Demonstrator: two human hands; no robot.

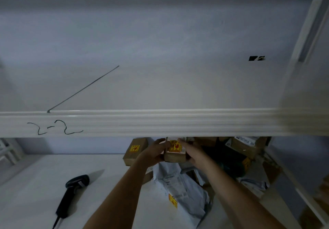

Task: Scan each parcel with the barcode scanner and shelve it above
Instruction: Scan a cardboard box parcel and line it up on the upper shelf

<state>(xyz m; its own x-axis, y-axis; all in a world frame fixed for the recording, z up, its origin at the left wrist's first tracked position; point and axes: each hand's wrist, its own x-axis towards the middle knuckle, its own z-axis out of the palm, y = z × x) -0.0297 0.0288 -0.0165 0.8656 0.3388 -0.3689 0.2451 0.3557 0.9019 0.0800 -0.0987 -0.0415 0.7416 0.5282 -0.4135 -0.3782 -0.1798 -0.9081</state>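
Cardboard, brown and boxy with a yellow sticker, makes up the small parcel held just under the ribbed white shelf edge. The left hand and right hand grip its sides, fingers curled round it. At seven o'clock, the matte black barcode scanner lies on the smooth white worktop; crinkled grey mailer bags lie at six o'clock.

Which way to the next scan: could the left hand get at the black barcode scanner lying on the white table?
Probably yes, once it lets go: the left hand now grips the brown cardboard parcel, but the black barcode scanner lies on the white table to its left, with nothing between.
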